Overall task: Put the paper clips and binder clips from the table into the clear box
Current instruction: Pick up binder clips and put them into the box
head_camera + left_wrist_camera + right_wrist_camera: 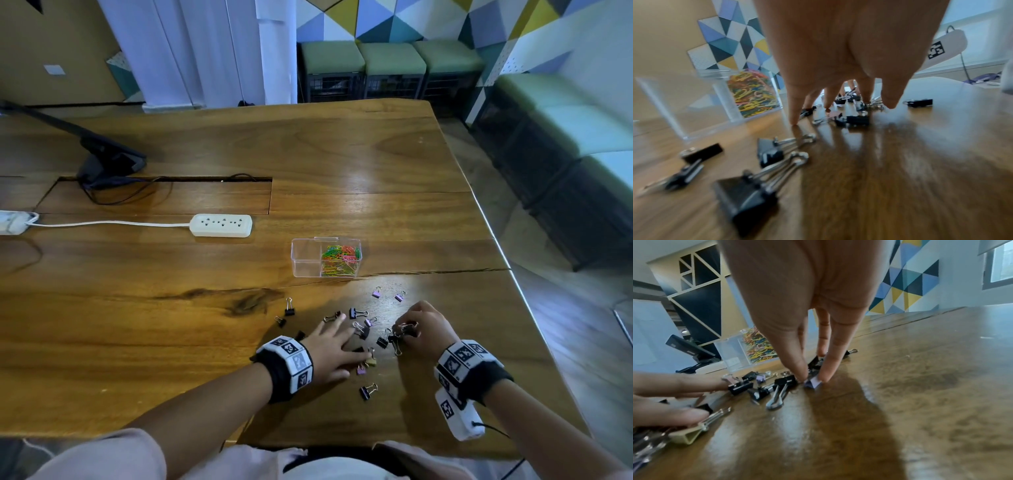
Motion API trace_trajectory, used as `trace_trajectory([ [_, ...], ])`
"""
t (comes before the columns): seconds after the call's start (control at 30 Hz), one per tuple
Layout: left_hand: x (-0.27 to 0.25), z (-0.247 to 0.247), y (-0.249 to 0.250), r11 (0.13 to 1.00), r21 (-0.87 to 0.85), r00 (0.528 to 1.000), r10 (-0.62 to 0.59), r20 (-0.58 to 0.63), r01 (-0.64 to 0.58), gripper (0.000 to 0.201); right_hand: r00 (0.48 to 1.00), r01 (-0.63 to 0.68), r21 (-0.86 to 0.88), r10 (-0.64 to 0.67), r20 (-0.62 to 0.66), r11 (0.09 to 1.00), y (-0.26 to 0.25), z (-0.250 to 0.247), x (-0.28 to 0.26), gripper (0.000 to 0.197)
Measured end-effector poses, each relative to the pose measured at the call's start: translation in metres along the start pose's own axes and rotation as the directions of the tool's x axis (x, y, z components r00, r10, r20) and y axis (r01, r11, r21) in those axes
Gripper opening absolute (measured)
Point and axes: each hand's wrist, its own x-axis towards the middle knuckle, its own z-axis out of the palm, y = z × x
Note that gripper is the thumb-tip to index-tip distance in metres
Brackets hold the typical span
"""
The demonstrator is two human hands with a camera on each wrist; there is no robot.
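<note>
Wooden table point(342, 154) is hosting scattered metal binder clips point(358, 313); left hand point(330, 349) is lying flat, corralling them, while right hand point(426, 330) is pinching a small lilac binder clip point(812, 383) for the clear plastic box point(305, 257).

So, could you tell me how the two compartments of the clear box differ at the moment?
The right compartment of the clear box is packed with colourful paper clips; the left compartment looks empty, so the table shows through it. No binder clips are in either; they lie on the table by the left hand and right hand. Both compartments are open-topped.
</note>
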Motion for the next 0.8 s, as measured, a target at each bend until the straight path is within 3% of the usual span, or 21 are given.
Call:
trace_trajectory([
  [0.2, -0.007, 0.003, -0.02, 0.992, -0.093, 0.996, -0.088, 0.0, 0.088, 0.055, 0.998, -0.052, -0.007, 0.052, 0.017, 0.999, 0.007, -0.003, 0.002, 0.02],
  [0.33, -0.015, 0.003, -0.028, 0.971, -0.212, 0.981, -0.14, -0.138, 0.109, 0.046, 1.0, -0.027, -0.017, 0.028, 0.01, 0.999, 0.01, -0.002, -0.001, 0.011],
  [0.47, -0.028, 0.006, -0.038, 0.934, -0.335, 0.902, -0.248, -0.353, 0.125, 0.036, 1.0, -0.024, -0.023, 0.024, 0.004, 0.999, 0.011, -0.001, -0.006, 0.017],
  [0.53, -0.035, 0.01, -0.045, 0.921, -0.349, 0.865, -0.314, -0.391, 0.176, 0.044, 0.999, -0.042, -0.013, 0.042, 0.001, 0.999, 0.012, 0.0, -0.007, 0.02],
  [0.63, -0.045, 0.014, -0.054, 0.854, -0.395, 0.835, -0.465, -0.293, 0.338, 0.075, 0.999, -0.051, 0.005, 0.051, 0.003, 0.999, 0.013, 0.002, -0.007, 0.019],
  [0.7, -0.051, 0.016, -0.059, 0.782, -0.435, 0.799, -0.567, -0.201, 0.445, 0.093, 0.998, -0.047, 0.017, 0.046, 0.046, 0.999, 0.011, 0.003, -0.009, 0.028],
  [0.8, -0.059, 0.023, -0.063, 0.696, -0.454, 0.747, -0.658, -0.094, 0.556, 0.105, 0.993, -0.044, 0.028, 0.041, 0.107, 0.999, 0.004, 0.007, -0.011, 0.044],
])
